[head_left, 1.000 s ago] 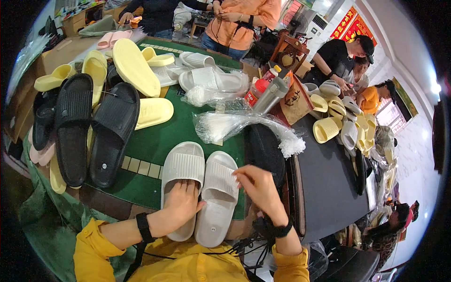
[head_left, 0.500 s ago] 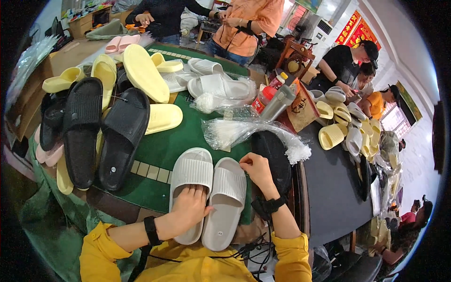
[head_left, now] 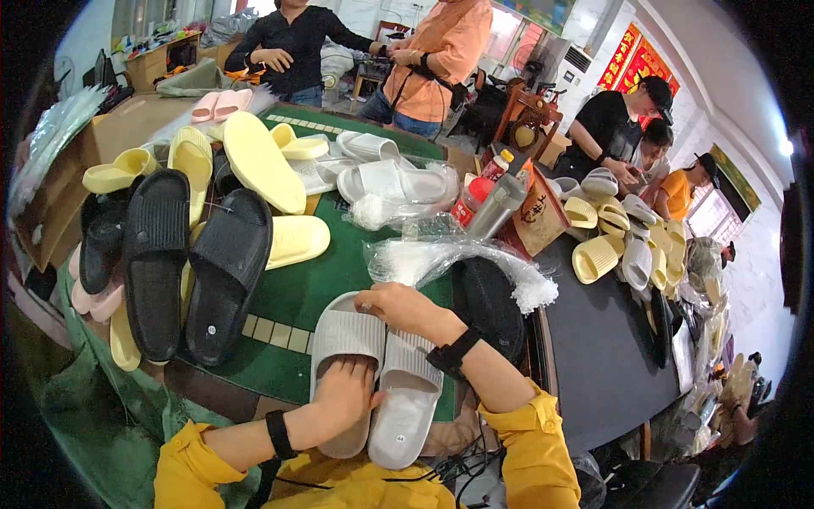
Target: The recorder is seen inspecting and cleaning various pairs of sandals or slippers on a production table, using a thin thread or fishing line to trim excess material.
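I see the left hand (head_left: 343, 399) reaching inside the left grey slipper (head_left: 348, 331), likely bracing it; tips hidden, grip unclear. Right hand (head_left: 409, 309) bends over its toe end, fingers bunched; can't tell any pinch. Right grey slipper (head_left: 402, 417) lies beside the left thumb.

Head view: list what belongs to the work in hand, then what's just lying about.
In hand:
left gray slipper, left hand partly inside, right hand over its toe end
right gray slipper, alongside
perhaps white plastic strands

Apparently lying about:
black slippers
yellow slippers
metal flask
red-lidded jar
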{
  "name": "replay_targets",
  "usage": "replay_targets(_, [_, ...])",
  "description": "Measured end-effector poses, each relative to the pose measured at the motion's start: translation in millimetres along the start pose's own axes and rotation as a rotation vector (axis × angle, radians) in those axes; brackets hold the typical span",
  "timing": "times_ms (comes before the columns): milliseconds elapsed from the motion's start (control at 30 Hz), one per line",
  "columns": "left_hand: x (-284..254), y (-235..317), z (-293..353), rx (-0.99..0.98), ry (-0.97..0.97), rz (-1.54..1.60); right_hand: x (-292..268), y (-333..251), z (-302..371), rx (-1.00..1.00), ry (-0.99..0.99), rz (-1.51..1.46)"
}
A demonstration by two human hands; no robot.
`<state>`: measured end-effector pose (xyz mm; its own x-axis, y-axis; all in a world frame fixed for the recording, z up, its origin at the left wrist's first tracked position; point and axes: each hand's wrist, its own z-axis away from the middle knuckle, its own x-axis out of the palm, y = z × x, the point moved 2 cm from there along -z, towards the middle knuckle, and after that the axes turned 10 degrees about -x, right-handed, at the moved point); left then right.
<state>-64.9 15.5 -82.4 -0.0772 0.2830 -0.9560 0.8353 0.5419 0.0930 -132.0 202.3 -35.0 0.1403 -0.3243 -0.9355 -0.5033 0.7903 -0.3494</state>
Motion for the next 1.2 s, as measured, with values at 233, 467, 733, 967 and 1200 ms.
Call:
replay_targets(233, [2, -1, -1, -0.025, -0.149, 0.004, 5, -3, 4, -0.039, 0.050, 0.185])
replay_targets(467, [-36, -3, 2, 0.157, 0.110, 0.055, -18, -21, 23, 0.113, 0.243, 0.231])
replay_targets(733, [-65, -43, -47, -0.187, 0.180, 0.832, -25, -62, 48, 0.134, 0.526, -0.013])
replay_targets(967, [-21, -60, -89, -0.361, -0.208, 1.285, -1, -60, 47, 0.195, 0.724, -0.125])
replay_targets(1200, [-6, -68, -102, -0.502, -0.274, 1.680, 13, -50, 47, 0.145, 0.950, -0.353])
